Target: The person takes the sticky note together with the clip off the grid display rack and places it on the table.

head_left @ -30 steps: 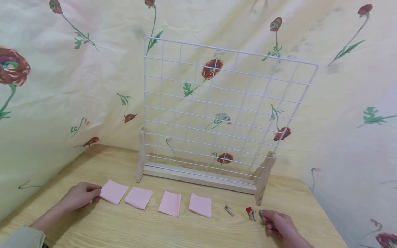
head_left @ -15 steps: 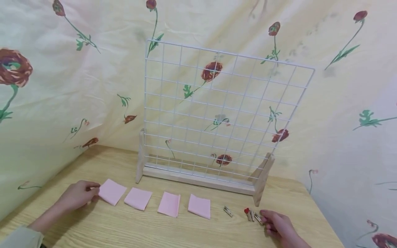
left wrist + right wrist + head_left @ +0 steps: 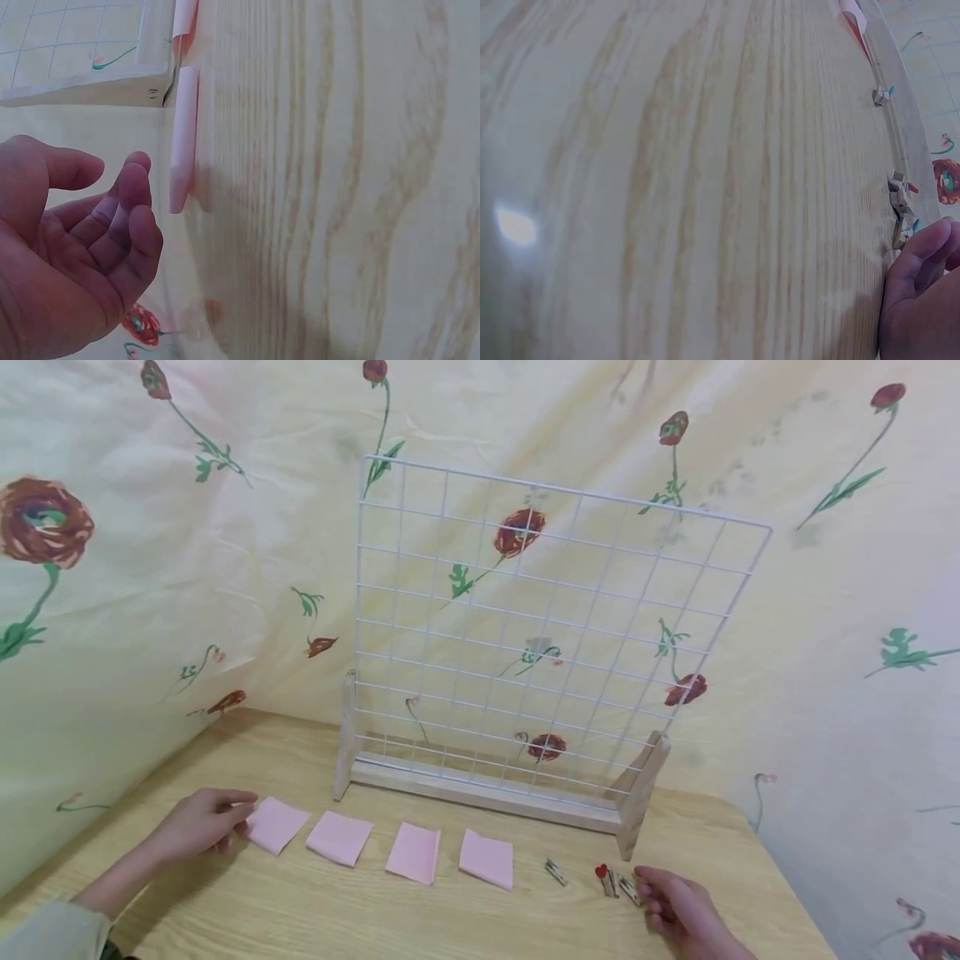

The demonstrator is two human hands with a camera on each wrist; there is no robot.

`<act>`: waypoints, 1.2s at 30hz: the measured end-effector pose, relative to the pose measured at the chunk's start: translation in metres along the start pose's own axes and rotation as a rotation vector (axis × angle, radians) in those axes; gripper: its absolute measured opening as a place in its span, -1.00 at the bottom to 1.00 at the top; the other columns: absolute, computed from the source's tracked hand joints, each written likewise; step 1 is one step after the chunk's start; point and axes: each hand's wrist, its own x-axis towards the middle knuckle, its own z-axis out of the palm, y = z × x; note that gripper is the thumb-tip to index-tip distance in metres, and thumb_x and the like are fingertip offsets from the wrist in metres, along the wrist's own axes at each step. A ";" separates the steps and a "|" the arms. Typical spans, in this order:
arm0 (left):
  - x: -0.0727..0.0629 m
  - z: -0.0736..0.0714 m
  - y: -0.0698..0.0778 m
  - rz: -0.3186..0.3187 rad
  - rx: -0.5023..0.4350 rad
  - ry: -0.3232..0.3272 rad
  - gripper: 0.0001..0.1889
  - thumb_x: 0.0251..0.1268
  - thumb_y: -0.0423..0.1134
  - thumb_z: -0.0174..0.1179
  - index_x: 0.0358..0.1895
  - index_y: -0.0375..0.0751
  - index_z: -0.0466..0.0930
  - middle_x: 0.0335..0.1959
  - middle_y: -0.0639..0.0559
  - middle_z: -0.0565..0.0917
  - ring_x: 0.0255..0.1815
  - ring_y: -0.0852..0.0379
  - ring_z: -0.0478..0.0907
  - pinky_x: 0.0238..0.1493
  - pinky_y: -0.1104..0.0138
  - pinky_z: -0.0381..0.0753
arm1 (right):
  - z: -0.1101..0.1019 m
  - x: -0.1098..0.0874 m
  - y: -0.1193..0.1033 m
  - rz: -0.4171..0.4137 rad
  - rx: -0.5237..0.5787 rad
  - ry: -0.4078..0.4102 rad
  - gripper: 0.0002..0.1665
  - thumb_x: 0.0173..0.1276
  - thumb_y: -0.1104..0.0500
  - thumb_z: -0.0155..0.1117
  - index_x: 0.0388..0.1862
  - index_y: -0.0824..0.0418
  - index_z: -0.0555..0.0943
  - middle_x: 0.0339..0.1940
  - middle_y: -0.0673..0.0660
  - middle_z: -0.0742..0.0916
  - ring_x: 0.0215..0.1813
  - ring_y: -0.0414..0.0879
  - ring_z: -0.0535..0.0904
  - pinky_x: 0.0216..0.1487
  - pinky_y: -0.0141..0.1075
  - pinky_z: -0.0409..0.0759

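My left hand [image 3: 198, 827] hovers at the left edge of the leftmost pink paper square [image 3: 279, 824], its fingers loosely bent. In the left wrist view a gap shows between thumb and fingers, and nothing is held. Several more pink squares, such as the creased one [image 3: 413, 853], continue the row to the right. Beside a small group of clothespins rests my right hand [image 3: 684, 906], fingers loosely curled around nothing. The nearest clothespin [image 3: 628, 890] lies just off its fingertips. A clothespin with a red heart [image 3: 602, 878] lies in the same group, and a separate clothespin [image 3: 556, 872] sits left of them.
Behind the papers stands a white wire grid [image 3: 555, 610] in a wooden base [image 3: 480, 795], leaning back slightly. Flower-printed cloth [image 3: 112, 568] encloses the wooden table [image 3: 360, 918] at the back and sides.
The right hand has laid a clothespin beside the others and drawn its fingers off it. The left hand has let go of the leftmost paper, which turned slightly.
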 end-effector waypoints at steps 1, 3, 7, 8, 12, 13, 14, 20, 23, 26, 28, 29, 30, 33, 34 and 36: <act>0.001 0.000 0.001 0.002 0.002 0.001 -0.52 0.44 -0.22 0.03 0.19 -0.62 0.38 -0.51 0.01 0.64 -0.65 0.14 0.50 -0.70 0.39 0.43 | -0.001 0.000 0.000 0.000 0.007 -0.006 -0.78 0.38 0.07 0.19 -0.24 0.22 0.61 -0.49 -0.01 0.61 -0.47 -0.22 0.42 -0.46 -0.42 0.45; 0.003 0.000 0.002 -0.006 0.000 0.005 -0.53 0.43 -0.23 0.04 0.20 -0.60 0.38 -0.51 0.01 0.65 -0.65 0.14 0.51 -0.69 0.38 0.45 | -0.003 -0.001 -0.001 -0.001 0.023 -0.011 -0.77 0.39 0.09 0.17 -0.20 0.23 0.62 -0.48 -0.01 0.61 -0.47 -0.22 0.42 -0.46 -0.42 0.45; 0.003 -0.001 0.003 -0.008 -0.025 -0.006 -0.52 0.44 -0.23 0.03 0.21 -0.61 0.36 -0.49 -0.02 0.65 -0.62 0.12 0.52 -0.66 0.36 0.49 | -0.004 -0.002 -0.003 -0.019 0.059 -0.021 -0.78 0.38 0.09 0.20 -0.17 0.21 0.65 -0.51 -0.03 0.59 -0.50 -0.25 0.42 -0.49 -0.46 0.43; 0.002 -0.001 0.004 -0.007 -0.033 -0.010 -0.52 0.45 -0.23 0.02 0.21 -0.62 0.36 -0.49 -0.02 0.65 -0.62 0.12 0.52 -0.65 0.36 0.49 | -0.003 -0.002 -0.004 -0.028 0.061 -0.019 -0.78 0.38 0.10 0.20 -0.17 0.20 0.67 -0.51 -0.04 0.59 -0.51 -0.26 0.42 -0.50 -0.47 0.43; 0.001 0.000 0.006 -0.021 -0.066 -0.029 -0.52 0.44 -0.23 0.02 0.22 -0.61 0.36 -0.48 -0.04 0.64 -0.61 0.12 0.52 -0.65 0.36 0.50 | -0.001 -0.004 -0.008 -0.063 0.055 -0.025 -0.76 0.38 0.10 0.16 -0.13 0.16 0.71 -0.51 -0.06 0.58 -0.52 -0.28 0.44 -0.51 -0.50 0.44; 0.001 0.001 0.006 -0.023 -0.069 -0.031 -0.52 0.44 -0.23 0.02 0.22 -0.60 0.36 -0.48 -0.04 0.64 -0.61 0.12 0.52 -0.65 0.36 0.50 | 0.000 -0.005 -0.008 -0.069 0.053 -0.031 -0.74 0.39 0.11 0.14 -0.10 0.16 0.71 -0.50 -0.07 0.59 -0.51 -0.28 0.44 -0.50 -0.49 0.45; 0.000 0.002 0.007 -0.026 -0.071 -0.031 -0.52 0.44 -0.23 0.03 0.22 -0.59 0.36 -0.48 -0.04 0.64 -0.61 0.12 0.52 -0.65 0.36 0.49 | 0.001 -0.005 -0.009 -0.073 0.051 -0.037 -0.73 0.40 0.11 0.13 -0.08 0.15 0.71 -0.49 -0.07 0.59 -0.51 -0.29 0.44 -0.50 -0.49 0.45; -0.002 0.004 0.011 0.000 -0.065 -0.024 -0.51 0.45 -0.20 0.04 0.23 -0.57 0.36 -0.47 -0.04 0.64 -0.62 0.15 0.51 -0.68 0.39 0.46 | 0.008 -0.009 -0.016 -0.096 0.011 -0.025 -0.67 0.39 0.07 0.18 0.01 0.24 0.64 -0.48 -0.06 0.60 -0.49 -0.27 0.44 -0.48 -0.47 0.48; -0.003 0.004 0.016 0.018 -0.048 -0.003 -0.50 0.45 -0.16 0.04 0.23 -0.54 0.38 -0.45 -0.03 0.65 -0.61 0.16 0.51 -0.68 0.40 0.45 | 0.014 -0.012 -0.022 -0.158 -0.067 0.034 -0.54 0.41 0.09 0.15 0.14 0.37 0.53 -0.49 -0.06 0.63 -0.51 -0.25 0.44 -0.50 -0.44 0.48; -0.005 0.005 0.024 0.058 0.033 0.067 -0.55 0.43 -0.18 0.07 0.19 -0.49 0.45 -0.45 -0.01 0.65 -0.62 0.18 0.50 -0.68 0.40 0.42 | 0.023 -0.016 -0.030 -0.280 -0.171 0.093 -0.49 0.45 0.13 0.11 0.23 0.44 0.44 -0.50 -0.02 0.66 -0.55 -0.24 0.45 -0.53 -0.42 0.48; -0.007 0.008 0.033 0.104 0.131 0.132 -0.61 0.41 -0.21 0.08 0.13 -0.45 0.52 -0.44 0.02 0.67 -0.61 0.23 0.47 -0.67 0.39 0.39 | 0.030 -0.019 -0.036 -0.397 -0.271 0.146 -0.54 0.44 0.14 0.13 0.19 0.42 0.49 -0.51 0.01 0.69 -0.58 -0.24 0.46 -0.57 -0.42 0.47; -0.008 0.010 0.038 0.125 0.191 0.166 -0.64 0.40 -0.21 0.08 0.10 -0.42 0.56 -0.43 0.04 0.67 -0.62 0.27 0.45 -0.66 0.40 0.36 | 0.034 -0.020 -0.038 -0.473 -0.327 0.176 -0.58 0.43 0.14 0.15 0.14 0.40 0.54 -0.51 0.03 0.70 -0.58 -0.25 0.47 -0.59 -0.42 0.47; -0.009 0.012 0.043 0.146 0.251 0.197 -0.66 0.38 -0.22 0.09 0.06 -0.39 0.59 -0.42 0.06 0.68 -0.65 0.29 0.41 -0.67 0.40 0.33 | 0.037 -0.022 -0.039 -0.561 -0.392 0.216 -0.63 0.41 0.16 0.17 0.08 0.37 0.59 -0.50 0.05 0.72 -0.59 -0.26 0.48 -0.60 -0.42 0.46; -0.012 0.022 0.062 0.212 0.392 0.263 -0.71 0.35 -0.23 0.10 0.00 -0.33 0.64 -0.41 0.09 0.70 -0.73 0.31 0.31 -0.74 0.40 0.25 | 0.046 -0.026 -0.043 -0.858 -0.572 0.345 -0.81 0.32 0.22 0.26 -0.12 0.24 0.69 -0.51 0.03 0.73 -0.60 -0.33 0.48 -0.65 -0.45 0.41; -0.014 0.025 0.070 0.235 0.435 0.279 -0.71 0.34 -0.23 0.12 -0.02 -0.33 0.65 -0.39 0.07 0.71 -0.73 0.29 0.34 -0.74 0.40 0.26 | 0.048 -0.027 -0.044 -0.963 -0.618 0.376 -0.84 0.28 0.26 0.29 -0.17 0.21 0.70 -0.52 0.02 0.72 -0.61 -0.36 0.47 -0.67 -0.45 0.38; -0.016 0.032 0.085 0.281 0.509 0.313 -0.72 0.30 -0.22 0.16 -0.03 -0.32 0.65 -0.35 -0.01 0.73 -0.67 0.15 0.50 -0.71 0.33 0.44 | 0.054 -0.029 -0.045 -1.151 -0.702 0.427 -0.84 0.20 0.31 0.32 -0.22 0.18 0.71 -0.53 -0.02 0.71 -0.62 -0.39 0.44 -0.68 -0.49 0.33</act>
